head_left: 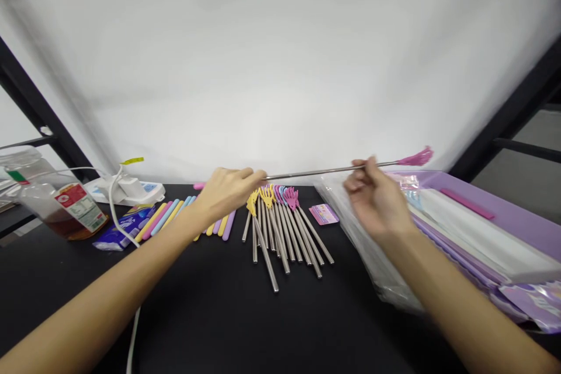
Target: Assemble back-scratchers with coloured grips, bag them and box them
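Pink-tipped back scratcher (324,172) held level between both hands, above the black worktop (79,298).
The left hand (225,193) has a closed grip on the shaft's bare end; the right hand (374,201), slightly blurred, grips it nearer the tip with curled fingers. Below, more scratchers (284,234) lie fanned out near a pink card (323,214), pastel sticks (175,219) and a blue-and-white packet (125,228); clear bags (363,245) and a purple box (482,193) sit to the right. A bottle (61,204) at upper left bears a red-and-white label, its print too small to read.
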Tool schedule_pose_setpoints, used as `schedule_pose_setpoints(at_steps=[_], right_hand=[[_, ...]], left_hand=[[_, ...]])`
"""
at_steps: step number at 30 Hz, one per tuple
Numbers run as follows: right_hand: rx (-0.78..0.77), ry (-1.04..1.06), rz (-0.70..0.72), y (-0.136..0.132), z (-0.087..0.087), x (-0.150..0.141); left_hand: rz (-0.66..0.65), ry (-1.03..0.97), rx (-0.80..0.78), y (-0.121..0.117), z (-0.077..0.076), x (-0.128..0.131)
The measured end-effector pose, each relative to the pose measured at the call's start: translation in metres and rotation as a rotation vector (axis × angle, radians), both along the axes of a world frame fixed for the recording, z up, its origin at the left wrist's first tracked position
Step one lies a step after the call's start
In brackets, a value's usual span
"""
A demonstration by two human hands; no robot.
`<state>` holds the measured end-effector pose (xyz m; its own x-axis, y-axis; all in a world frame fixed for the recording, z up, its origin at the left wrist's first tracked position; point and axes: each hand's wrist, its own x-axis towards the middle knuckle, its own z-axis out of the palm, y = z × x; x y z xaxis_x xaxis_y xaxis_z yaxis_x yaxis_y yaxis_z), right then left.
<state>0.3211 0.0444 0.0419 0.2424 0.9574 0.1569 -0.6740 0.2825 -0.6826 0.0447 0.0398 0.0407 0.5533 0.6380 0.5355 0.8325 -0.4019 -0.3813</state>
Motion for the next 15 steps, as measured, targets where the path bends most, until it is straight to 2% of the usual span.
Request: schedule_pose_setpoints(at_steps=[2,5,9,12,13,15], right_hand=[[-0.018,0.040,-0.146,0.004,0.004,0.012],[-0.089,0.065,-0.140,0.004,0.004,0.010],[-0.056,-0.006,-0.051,-0.001,-0.001,-0.004],[-0.058,0.027,-0.182,0.002,0.002,0.011],[-0.080,0.085,-0.257,0.005,0.004,0.020],[-0.079,0.066,-0.294,0.010,0.007,0.034]], left_hand=[[0.052,-0.025,0.017,0.002,-0.001,-0.015],[0.111,-0.026,0.057,0.004,-0.001,-0.015],[-0.016,0.036,0.124,0.007,0.001,0.014],[-0.116,0.046,0.166,0.010,-0.001,0.015],[-0.129,0.027,0.173,0.011,-0.003,0.009],[-0.133,-0.008,0.170,0.013,-0.007,-0.005]])
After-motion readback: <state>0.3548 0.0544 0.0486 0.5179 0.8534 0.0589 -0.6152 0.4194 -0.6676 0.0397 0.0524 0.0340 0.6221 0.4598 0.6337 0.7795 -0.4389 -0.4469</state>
